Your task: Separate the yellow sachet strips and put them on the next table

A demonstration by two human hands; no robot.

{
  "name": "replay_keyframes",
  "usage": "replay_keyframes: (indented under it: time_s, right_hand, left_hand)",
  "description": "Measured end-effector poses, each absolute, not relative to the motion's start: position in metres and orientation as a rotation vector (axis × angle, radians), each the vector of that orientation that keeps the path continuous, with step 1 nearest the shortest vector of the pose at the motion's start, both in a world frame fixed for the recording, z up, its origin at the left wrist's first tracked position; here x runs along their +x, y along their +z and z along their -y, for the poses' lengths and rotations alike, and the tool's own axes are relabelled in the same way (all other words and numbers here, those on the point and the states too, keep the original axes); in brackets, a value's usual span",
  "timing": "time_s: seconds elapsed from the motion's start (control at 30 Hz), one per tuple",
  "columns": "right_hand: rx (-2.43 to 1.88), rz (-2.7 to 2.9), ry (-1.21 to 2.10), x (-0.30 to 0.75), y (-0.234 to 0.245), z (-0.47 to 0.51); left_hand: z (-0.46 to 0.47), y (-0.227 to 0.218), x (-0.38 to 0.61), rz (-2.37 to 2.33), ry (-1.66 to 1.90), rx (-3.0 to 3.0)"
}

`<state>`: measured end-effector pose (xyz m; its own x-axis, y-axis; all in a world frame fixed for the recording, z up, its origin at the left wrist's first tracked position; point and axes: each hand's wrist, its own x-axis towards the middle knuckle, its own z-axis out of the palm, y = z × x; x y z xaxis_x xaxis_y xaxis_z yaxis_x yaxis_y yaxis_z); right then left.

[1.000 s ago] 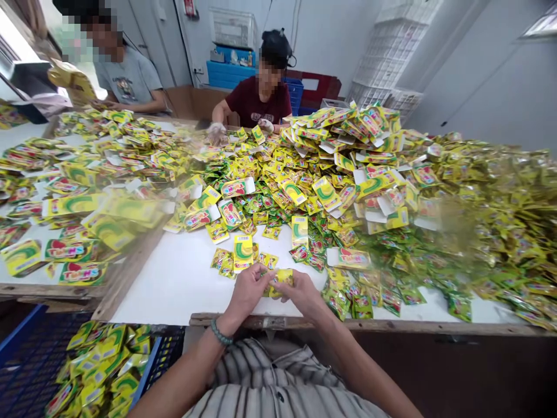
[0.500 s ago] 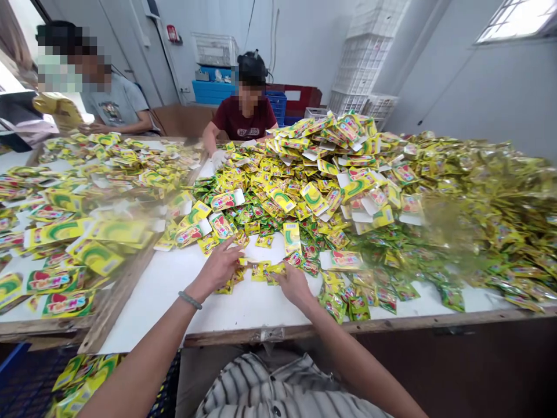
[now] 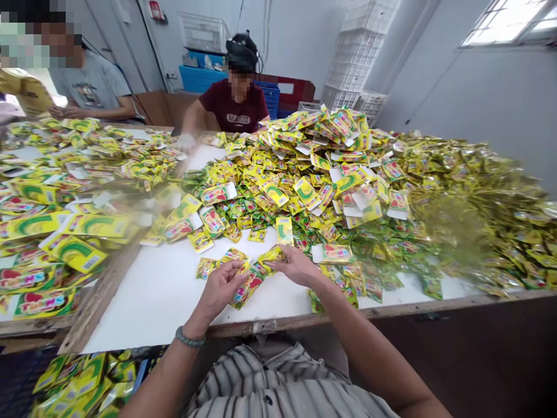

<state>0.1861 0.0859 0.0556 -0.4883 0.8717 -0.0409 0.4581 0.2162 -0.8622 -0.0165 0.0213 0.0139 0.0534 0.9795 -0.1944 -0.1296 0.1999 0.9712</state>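
My left hand [image 3: 224, 285] is closed, thumb against fingers, on a small yellow-green carton [image 3: 251, 288] with a red watermelon print, tilted over the white tabletop. My right hand [image 3: 298, 266] pinches a yellow sachet [image 3: 270, 255] close to the upper end of that carton. Whether the sachet touches the carton I cannot tell. Beside my left fingers lie loose yellow sachets [image 3: 205, 267]. A flat yellow carton [image 3: 284, 230] stands out just beyond my right hand, and another carton [image 3: 333, 253] with a white flap lies to its right.
A large heap of yellow and green sachets [image 3: 470, 174] fills the right side, with cartons [image 3: 322, 125] piled on top. Filled-looking cartons [image 3: 82, 255] lie left of a wooden divider [image 3: 102, 293]. Two co-workers sit across the table. A crate of packets [image 3: 82, 377] is below left.
The view has turned slightly right. My left hand has drawn nearer with the carton, now showing its watermelon side. My right hand has lifted a yellow sachet off the tabletop beside it.
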Motion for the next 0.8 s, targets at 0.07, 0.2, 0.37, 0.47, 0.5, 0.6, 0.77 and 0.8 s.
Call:
replay_keyframes:
  time_s: [0.07, 0.2, 0.37, 0.47, 0.5, 0.6, 0.77, 0.8]
  right_hand:
    - [-1.283, 2.113, 1.156, 0.184, 0.059, -0.086]
    - [-1.323, 2.194, 1.014, 0.174, 0.064, -0.079]
    - [-1.326, 2.163, 0.903, 0.168, 0.051, -0.066]
    - [-1.306, 2.094, 0.871, 0.171, 0.043, -0.059]
    - [-1.299, 2.090, 0.820, 0.172, 0.041, -0.058]
    - [-1.213, 2.161, 0.700, 0.174, 0.041, -0.054]
    - [-1.203, 2.134, 0.689, 0.181, 0.042, -0.053]
    - [-1.209, 2.121, 0.704, 0.182, 0.041, -0.054]
  left_hand:
    - [-0.019, 0.013, -0.017, -1.168, 1.077, 0.971]
    - [-0.018, 0.013, -0.011, -1.117, 1.054, 0.956]
    - [-0.017, 0.007, -0.003, -1.114, 1.078, 0.811]
    - [-0.016, 0.005, -0.003, -1.128, 1.114, 0.776]
    - [-0.015, 0.006, -0.004, -1.127, 1.122, 0.778]
    - [-0.016, 0.011, -0.006, -1.135, 1.120, 0.802]
    - [-0.013, 0.018, -0.011, -1.156, 1.076, 0.802]
    - [-0.012, 0.019, -0.012, -1.141, 1.069, 0.800]
